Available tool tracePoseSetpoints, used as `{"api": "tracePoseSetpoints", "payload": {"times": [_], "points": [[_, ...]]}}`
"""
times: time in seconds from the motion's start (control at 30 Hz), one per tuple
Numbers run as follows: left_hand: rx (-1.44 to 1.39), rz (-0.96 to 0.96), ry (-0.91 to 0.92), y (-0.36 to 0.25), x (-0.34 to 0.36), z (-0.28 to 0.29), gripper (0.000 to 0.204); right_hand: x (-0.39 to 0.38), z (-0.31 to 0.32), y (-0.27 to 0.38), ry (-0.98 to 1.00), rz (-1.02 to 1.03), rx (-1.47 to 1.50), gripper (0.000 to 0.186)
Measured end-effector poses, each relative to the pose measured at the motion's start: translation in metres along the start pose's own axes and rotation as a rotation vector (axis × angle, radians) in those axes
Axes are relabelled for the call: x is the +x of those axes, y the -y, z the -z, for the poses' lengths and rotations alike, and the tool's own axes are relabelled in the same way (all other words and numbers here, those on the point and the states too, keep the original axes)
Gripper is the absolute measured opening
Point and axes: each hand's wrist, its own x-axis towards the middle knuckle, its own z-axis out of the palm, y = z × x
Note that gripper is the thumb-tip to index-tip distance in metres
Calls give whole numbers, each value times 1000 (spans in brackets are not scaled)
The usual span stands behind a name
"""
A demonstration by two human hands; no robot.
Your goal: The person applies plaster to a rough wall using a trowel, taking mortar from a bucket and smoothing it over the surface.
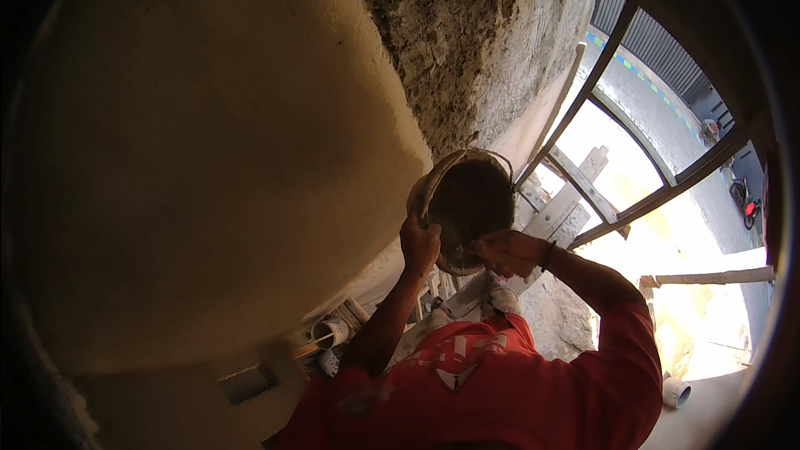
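"Where's the bucket (pixel 429 186) on your feed?"

"Roughly mid-scene for me, just right of the big smooth wall (pixel 217 158), dark inside. The left hand (pixel 421 246) is clamped on its near left edge."

"And the right hand (pixel 510 252)?"

"Curled at the near right edge, tbh I can't tell what it's pinching. Farther right I've got planks (pixel 565 200) and a barred frame (pixel 662 194)."

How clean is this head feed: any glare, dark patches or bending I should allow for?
Head view: glare washes out the pale outdoor ground beyond the dark barred frame; deep shadow hides most detail inside the round brownish bucket; fisheye bends edges toward the black circular border; the bare right hand is dim, its grip hard to make out.
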Motion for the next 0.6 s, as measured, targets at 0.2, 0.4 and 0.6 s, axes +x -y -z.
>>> {"api": "tracePoseSetpoints", "payload": {"times": [0.2, 0.4, 0.6], "points": [[-195, 54, -82, 0, 17, 16, 71, 4, -18, -5, 53, 172, 209, 34], [-357, 181, -207, -2, 25, 41, 61, -8, -42, 14, 76, 372, 245, 41], [-374, 257, -231, 0, 28, 47, 62, -28, -71, 40, 5, 532, 454, 38]]}}
